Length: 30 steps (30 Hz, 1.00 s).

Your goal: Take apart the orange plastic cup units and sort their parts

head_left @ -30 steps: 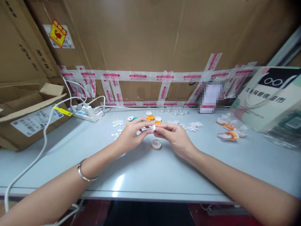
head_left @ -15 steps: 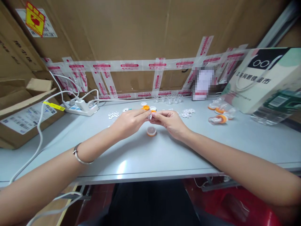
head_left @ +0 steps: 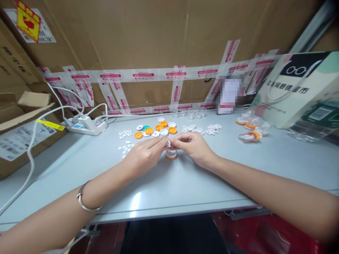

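Note:
My left hand (head_left: 150, 153) and my right hand (head_left: 192, 144) meet at the middle of the table, fingertips pinched together on a small white plastic piece (head_left: 168, 143). Its exact shape is mostly hidden by the fingers. Right below the fingertips stands a clear round cup with an orange base (head_left: 171, 154). Behind the hands lie several orange caps (head_left: 172, 130) and white caps (head_left: 164, 132), with a teal one (head_left: 146, 128) among them. Small white discs (head_left: 126, 147) are scattered left of my left hand, and white pronged pieces (head_left: 213, 129) lie beyond my right hand.
Several clear cups (head_left: 196, 113) line the back by a taped cardboard box (head_left: 148, 88). At right are filled cups with orange caps (head_left: 250, 136), a phone (head_left: 229, 94), a paper bag (head_left: 293, 88) and a water bottle (head_left: 312, 121). A power strip (head_left: 86, 126) with cables sits at left.
Both hands have come down and nearer to me, still pinching the white piece, and are now just above the clear cup. The caps behind them have come into view.

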Available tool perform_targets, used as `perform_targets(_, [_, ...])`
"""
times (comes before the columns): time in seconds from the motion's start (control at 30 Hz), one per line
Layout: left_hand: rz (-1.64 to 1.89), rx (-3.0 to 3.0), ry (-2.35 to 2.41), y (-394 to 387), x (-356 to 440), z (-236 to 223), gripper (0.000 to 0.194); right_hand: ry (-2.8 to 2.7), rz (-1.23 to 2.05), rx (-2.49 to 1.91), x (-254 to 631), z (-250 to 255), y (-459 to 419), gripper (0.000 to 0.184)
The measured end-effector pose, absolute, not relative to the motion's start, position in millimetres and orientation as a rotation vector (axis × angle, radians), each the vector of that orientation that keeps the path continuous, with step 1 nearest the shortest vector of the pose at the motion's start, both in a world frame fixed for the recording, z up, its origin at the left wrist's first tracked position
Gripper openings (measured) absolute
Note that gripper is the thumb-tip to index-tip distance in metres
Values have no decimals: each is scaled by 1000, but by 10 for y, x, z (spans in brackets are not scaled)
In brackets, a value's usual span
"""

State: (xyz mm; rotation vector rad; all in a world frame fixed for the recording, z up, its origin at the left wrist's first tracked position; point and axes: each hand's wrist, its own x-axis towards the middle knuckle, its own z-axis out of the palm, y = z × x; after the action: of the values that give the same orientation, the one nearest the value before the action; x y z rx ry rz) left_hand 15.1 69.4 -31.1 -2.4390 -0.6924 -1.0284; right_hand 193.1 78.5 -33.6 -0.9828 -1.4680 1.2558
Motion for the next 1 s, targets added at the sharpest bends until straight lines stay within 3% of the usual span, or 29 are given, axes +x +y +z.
perform_targets(0.23, [-1116, -2462, -730, 671, 160, -354, 19, -1407, 1253, -975, 1905, -289, 744, 9])
perform_targets(0.47, [-1143, -2643, -833, 740, 134, -334, 18, -1335, 1454, -936, 1886, -276, 788, 22])
perform_targets(0.7, [-1529, -2839, -1045, 695, 134, -307, 25, -1351, 1602, -886, 1937, -224, 788, 22])
perform_targets(1.0, [-1847, -3039, -1319, 665, 204, -289, 23, -1440, 1388, -933, 1866, -223, 750, 17])
